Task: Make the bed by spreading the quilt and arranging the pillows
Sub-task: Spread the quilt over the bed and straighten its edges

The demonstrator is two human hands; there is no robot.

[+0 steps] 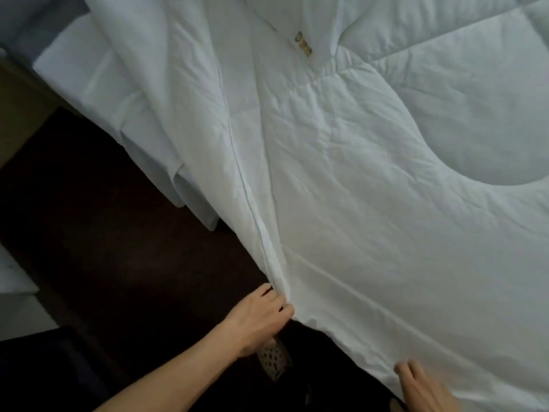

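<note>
Left hand [261,316] pinched the quilt [356,173] corner, right hand [421,385] gripped its edge (fingers curled), pulling it taut to spread

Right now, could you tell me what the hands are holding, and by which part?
The left hand grips the white quilt at its near corner; the right hand holds its near edge.

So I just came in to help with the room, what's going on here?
A person is making the bed. Their left hand grips the near corner of the white quilt, pulling it taut, while the right hand holds its near edge. The quilt lies partly spread and wrinkled, folded along its left side. No pillows are in view.
</note>
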